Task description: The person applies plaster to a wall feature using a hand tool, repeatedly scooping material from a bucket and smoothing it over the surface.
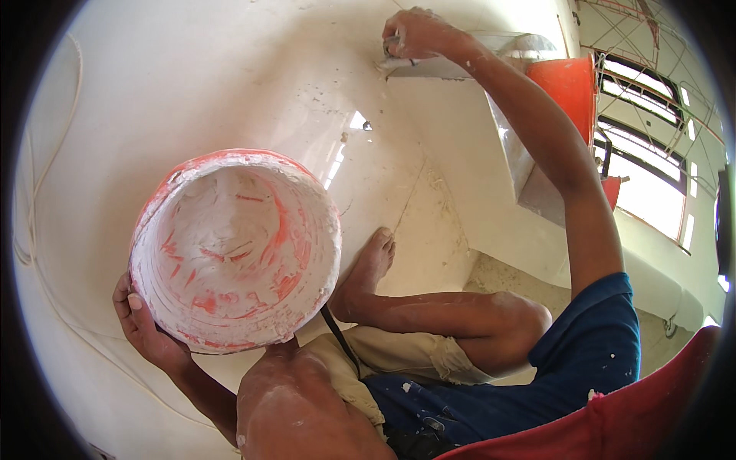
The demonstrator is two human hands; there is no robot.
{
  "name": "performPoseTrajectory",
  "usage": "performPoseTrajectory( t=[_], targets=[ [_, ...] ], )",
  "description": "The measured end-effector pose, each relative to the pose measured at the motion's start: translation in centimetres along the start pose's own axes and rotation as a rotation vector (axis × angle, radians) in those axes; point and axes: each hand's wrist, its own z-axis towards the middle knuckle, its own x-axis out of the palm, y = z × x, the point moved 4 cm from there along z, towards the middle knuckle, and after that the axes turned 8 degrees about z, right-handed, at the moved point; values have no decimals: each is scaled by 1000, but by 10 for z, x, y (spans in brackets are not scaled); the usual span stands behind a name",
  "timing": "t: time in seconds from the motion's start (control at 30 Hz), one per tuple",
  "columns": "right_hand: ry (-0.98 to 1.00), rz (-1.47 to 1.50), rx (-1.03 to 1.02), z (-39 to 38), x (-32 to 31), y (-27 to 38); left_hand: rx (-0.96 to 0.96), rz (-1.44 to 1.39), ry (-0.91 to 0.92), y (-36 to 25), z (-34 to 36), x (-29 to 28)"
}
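A red bucket [238, 253], coated inside with thick white plaster paste, is tilted so that its mouth faces me. My left hand [149, 326] grips its lower left side, with the thumb and fingers against the outer wall. At the top, my arm is stretched far out, and my right hand [420, 34] is closed around a small grey and whitish hand tool [392, 44]. Its exact kind is mostly hidden by the fingers. That hand is close to the pale surface, beside the end of a greyish ledge [433, 70].
Another orange-red bucket [563, 92] stands at the right, past the ledge. A pale cable [54, 291] runs along the left side. My bare foot [376, 257] rests on the pale surface beside the plaster bucket. Scaffolding [636, 31] and windows [644, 184] show at the far right.
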Motion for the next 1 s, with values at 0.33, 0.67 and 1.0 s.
performPoseTrajectory(
  t=[0.33, 0.67, 1.0],
  targets=[
    [-571, 733, -207, -142, -119, 88, 15, 37, 8, -19, 2, 20],
    [-939, 248, -221, -173, -79, 76, -4, 59, -45, -21, -5, 14],
    [-437, -284, -185, -178, -42, 20, -32, 69, -74, -9, -6, 4]
  ],
)
